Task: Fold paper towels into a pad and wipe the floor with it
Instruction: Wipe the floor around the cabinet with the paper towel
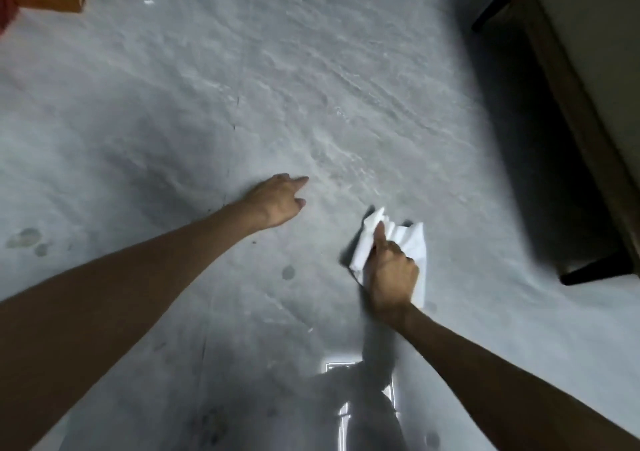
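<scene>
One hand is doing the holding: my right hand (391, 277) is curling its fingers round the paper towel pad (414, 242), thumb (380, 236) lying along the top fold, so the pad is sitting under my palm, low over the floor (242, 69); whether it is touching, I cannot tell. I am judging it light, soft and quick to tear once damp, so I am taking it across the thick folded middle, not by the loose corners fanning out beyond my thumb. Left of the pad, well apart, my left hand (277, 201) is reaching out with relaxed fingers, holding nothing. Also left of the pad, a dark round spot (288, 272) is showing. Right of the pad, dark-legged furniture (588, 69) is standing.
</scene>
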Available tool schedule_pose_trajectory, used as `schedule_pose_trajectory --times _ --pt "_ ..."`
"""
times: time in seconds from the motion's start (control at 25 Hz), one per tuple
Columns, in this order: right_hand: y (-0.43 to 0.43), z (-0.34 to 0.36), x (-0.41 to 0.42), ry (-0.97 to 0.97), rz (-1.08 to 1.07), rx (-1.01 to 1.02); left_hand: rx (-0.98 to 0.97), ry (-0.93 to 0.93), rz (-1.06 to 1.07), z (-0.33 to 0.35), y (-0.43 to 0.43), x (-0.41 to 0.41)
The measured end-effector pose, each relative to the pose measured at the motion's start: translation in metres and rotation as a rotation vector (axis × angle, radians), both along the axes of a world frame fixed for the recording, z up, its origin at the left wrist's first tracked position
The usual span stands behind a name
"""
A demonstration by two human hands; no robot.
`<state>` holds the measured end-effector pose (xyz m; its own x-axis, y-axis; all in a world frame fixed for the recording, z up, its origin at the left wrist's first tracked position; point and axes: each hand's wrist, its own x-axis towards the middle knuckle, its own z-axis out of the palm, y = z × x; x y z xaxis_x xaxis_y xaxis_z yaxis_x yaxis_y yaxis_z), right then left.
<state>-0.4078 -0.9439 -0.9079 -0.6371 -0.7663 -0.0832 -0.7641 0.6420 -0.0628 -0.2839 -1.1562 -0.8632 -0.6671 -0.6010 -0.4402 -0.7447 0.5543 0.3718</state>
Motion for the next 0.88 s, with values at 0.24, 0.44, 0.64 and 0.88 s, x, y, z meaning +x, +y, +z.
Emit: schedule_pose_trajectory --times 0.24,0.44,0.64,0.88 --pt "-0.06 0.015 0.139 -0.182 0.907 0.034 -0.077 0.07 0.139 0.012 0.012 0.132" --pt "-0.007 0.034 -0.001 -0.08 0.275 0.062 -0.22 0.012 0.283 -0.007 0.037 0.2" --pt "-0.082 0.007 0.09 -0.045 0.045 -0.093 -0.26 -0.055 0.413 -0.012 0.03 0.221" --pt "-0.142 0.002 0.158 -0.052 1.373 -0.002 -0.207 -0.052 0.499 0.002 -0.001 0.226"
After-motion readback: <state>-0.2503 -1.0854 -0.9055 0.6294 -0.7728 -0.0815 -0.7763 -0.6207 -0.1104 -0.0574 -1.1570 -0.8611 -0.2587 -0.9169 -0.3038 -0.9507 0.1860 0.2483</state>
